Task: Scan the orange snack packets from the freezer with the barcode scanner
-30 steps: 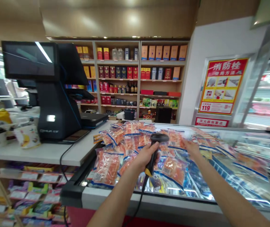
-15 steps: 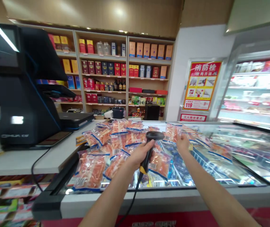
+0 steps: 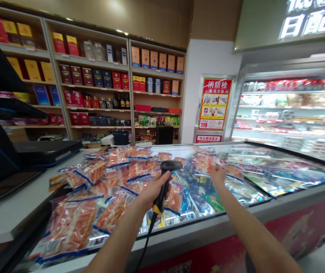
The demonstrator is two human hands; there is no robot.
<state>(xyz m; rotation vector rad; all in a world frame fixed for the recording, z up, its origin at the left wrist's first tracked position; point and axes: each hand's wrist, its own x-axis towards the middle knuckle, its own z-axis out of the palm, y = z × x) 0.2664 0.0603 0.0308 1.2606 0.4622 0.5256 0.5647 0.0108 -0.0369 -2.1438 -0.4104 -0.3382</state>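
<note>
My left hand (image 3: 153, 189) is wrapped round the handle of a black barcode scanner (image 3: 162, 185), its head pointing away from me over the glass. A cord runs down from the scanner's yellow-banded base. Farther right, my closed right hand (image 3: 218, 175) seems to pinch the edge of a clear bag of orange food (image 3: 233, 171). Its fingertips are partly hidden. Another orange-food bag (image 3: 202, 163) lies just left of that hand. Many similar bags with blue edges, such as a large near one (image 3: 73, 220), are heaped left of the scanner.
The bags lie on a glass-topped freezer (image 3: 287, 163) with goods inside. At left stand a white counter (image 3: 17, 204) and a black checkout machine (image 3: 43, 151). Boxed-goods shelves (image 3: 97, 91) and a red fire-hydrant poster (image 3: 215, 104) are behind; a lit chiller (image 3: 293, 106) is at right.
The view has swung right, so the shelves and heap appear farther left. The bag right of my right hand now shows closer to it. The scanner stays in my left hand.
</note>
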